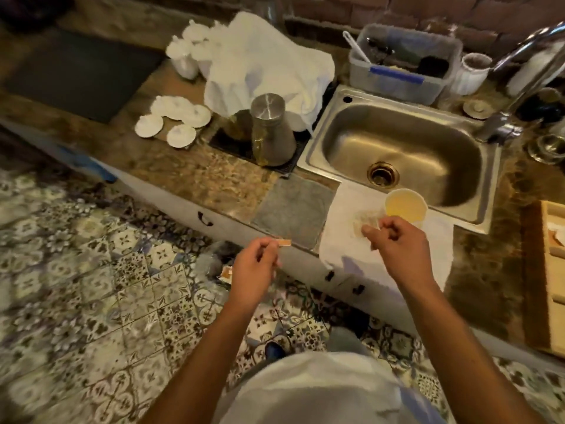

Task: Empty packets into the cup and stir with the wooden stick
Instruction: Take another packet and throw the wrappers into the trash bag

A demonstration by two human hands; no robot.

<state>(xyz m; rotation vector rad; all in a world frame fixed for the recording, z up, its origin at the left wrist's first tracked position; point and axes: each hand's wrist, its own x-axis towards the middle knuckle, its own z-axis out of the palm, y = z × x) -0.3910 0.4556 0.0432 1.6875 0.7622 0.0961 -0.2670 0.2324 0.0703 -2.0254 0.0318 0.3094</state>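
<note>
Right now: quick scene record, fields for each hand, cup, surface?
left hand: pinches a small orange packet piece, out over the floor
right hand: fingers curled beside the cup, contents unclear
cup: upright, yellowish liquid inside, on white cloth
sink: just behind the cup
wooden stick: not visible

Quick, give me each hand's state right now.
Left hand: pinches a small torn packet piece.
Right hand: fingers curled beside the cup; whether it holds anything cannot be told.

Glossy steel sink (406, 142); white cloth towel (266, 62).
</note>
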